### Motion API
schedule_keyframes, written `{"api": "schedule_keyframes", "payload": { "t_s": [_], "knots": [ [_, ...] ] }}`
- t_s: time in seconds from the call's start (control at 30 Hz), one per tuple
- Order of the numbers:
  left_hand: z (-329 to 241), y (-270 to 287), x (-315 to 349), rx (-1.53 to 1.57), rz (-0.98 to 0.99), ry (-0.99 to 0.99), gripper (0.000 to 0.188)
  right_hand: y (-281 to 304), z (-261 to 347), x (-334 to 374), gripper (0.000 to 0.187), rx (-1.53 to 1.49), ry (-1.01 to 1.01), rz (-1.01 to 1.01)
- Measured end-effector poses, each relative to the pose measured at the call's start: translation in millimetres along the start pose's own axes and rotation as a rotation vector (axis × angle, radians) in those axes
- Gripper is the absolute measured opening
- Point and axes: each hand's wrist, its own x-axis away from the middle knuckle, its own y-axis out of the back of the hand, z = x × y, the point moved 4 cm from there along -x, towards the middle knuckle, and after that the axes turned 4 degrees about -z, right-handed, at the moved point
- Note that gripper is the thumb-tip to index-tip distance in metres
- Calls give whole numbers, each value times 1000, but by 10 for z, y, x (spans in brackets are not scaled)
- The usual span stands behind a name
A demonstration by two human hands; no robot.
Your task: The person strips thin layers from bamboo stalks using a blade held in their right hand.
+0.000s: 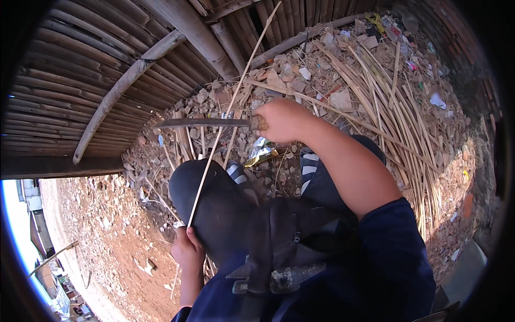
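Note:
My left hand [189, 248] is closed around the lower end of a long, thin bamboo strip [204, 174], beside my left knee. The strip slants up and away past the knee toward the bamboo wall. In my right hand [285, 120], held out over the ground in front of me, is the wooden handle of a long knife [201, 123]. Its dark blade points left and crosses the strip about halfway along. Whether blade and strip touch, I cannot tell.
To the right lies a large heap of split bamboo strips [394, 115]. A bamboo slat wall [70, 91] with thick poles rises at the far left. Rubble and litter cover the ground, with a shiny foil wrapper [261, 152] between my feet. A brick wall stands at far right.

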Motion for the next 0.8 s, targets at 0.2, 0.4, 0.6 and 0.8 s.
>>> {"api": "schedule_keyframes", "payload": {
  "t_s": [0.2, 0.4, 0.6, 0.8],
  "knots": [
    [-44, 10, -38, 3, 8, -7, 37, -154, 165, -11, 36, -15, 38, -23],
    [19, -26, 25, -41, -1, 36, 36, -116, -30, -197, 37, -68, -73, 87],
    [-59, 39, -33, -68, -12, -19, 32, -202, -189, -208, 34, -132, -190, 126],
    [-15, 20, 7, -33, -10, 7, 31, -68, -91, -115, 36, -31, -114, 160]
  ]
}}
